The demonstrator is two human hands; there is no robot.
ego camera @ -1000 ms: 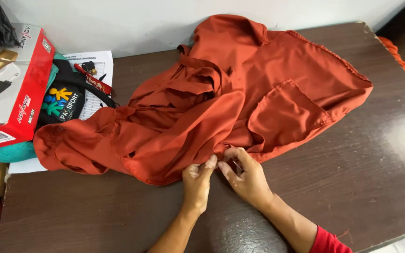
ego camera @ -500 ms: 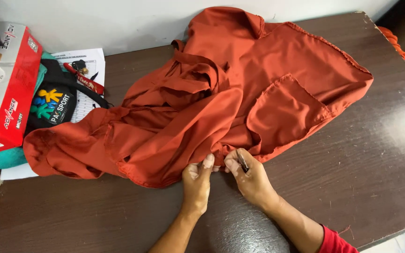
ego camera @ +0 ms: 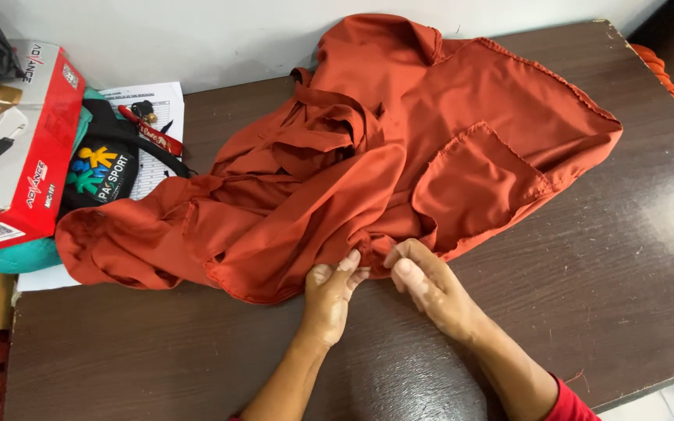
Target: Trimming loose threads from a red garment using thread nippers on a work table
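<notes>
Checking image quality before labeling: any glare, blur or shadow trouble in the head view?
Head view: sharp overall, no motion blur on the left hand or right hand; bright glare patch on the dark table at right and a softer sheen near the bottom edge; orange garment evenly lit, folds readable; soft shadows only; slight wide-angle bend at the table edges.

A rust-orange garment [ego camera: 368,171] of thin woven cloth lies crumpled and spread across the far half of the dark wooden tabletop [ego camera: 587,312], reaching from near its left edge almost to its far right corner. A square patch pocket [ego camera: 477,187] with frayed edges faces up on the flatter right part; the left part is bunched in deep folds. Its near hem sits about midway along the tabletop, well back from the near edge
</notes>
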